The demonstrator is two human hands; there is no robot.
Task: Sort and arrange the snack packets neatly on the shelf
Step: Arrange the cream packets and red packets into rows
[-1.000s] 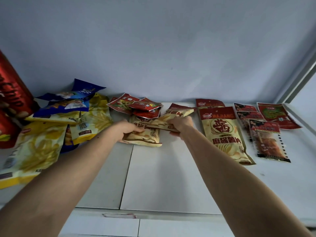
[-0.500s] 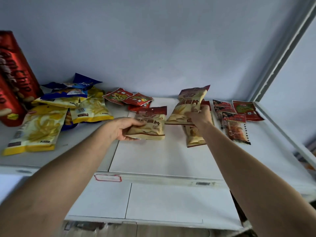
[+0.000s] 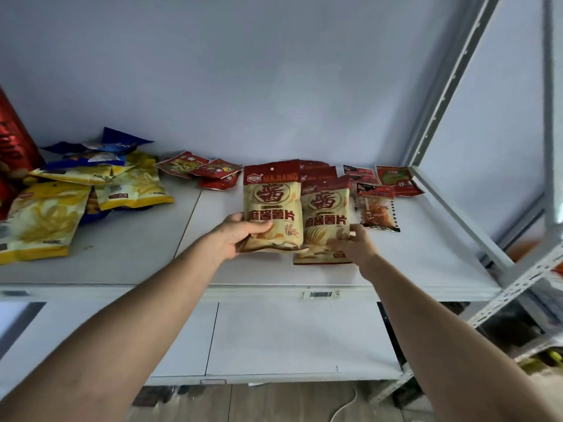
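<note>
Gripping a cream and dark-red chip packet [image 3: 272,205] by its lower left corner, the left hand [image 3: 240,236] holds it upright just left of the frame's centre, thumb on the front and fingers curled behind. The right hand [image 3: 355,243] rests on the bottom right corner of a second matching packet [image 3: 326,217], fingertips pressed to its front; whether it pinches the bag or only steadies it cannot be told. This second packet lies on the white shelf [image 3: 426,260] just right of the first, its left edge tucked behind it, and the tops of more packets of the same kind [image 3: 318,172] show behind both. Right of centre, a clear-fronted red packet [image 3: 377,210] lies flat, with several small red sachets [image 3: 396,179] behind it toward the shelf's metal upright [image 3: 441,95] in the upper right. Above centre left, another cluster of small red sachets [image 3: 201,172] lies near the back wall. At the left of the frame, yellow bags [image 3: 45,220] are heaped loosely with blue bags [image 3: 100,149] on top, and a tall red bag [image 3: 13,147] stands at the far left edge. A barcode label [image 3: 320,294] sits on the shelf's front lip below centre.
</note>
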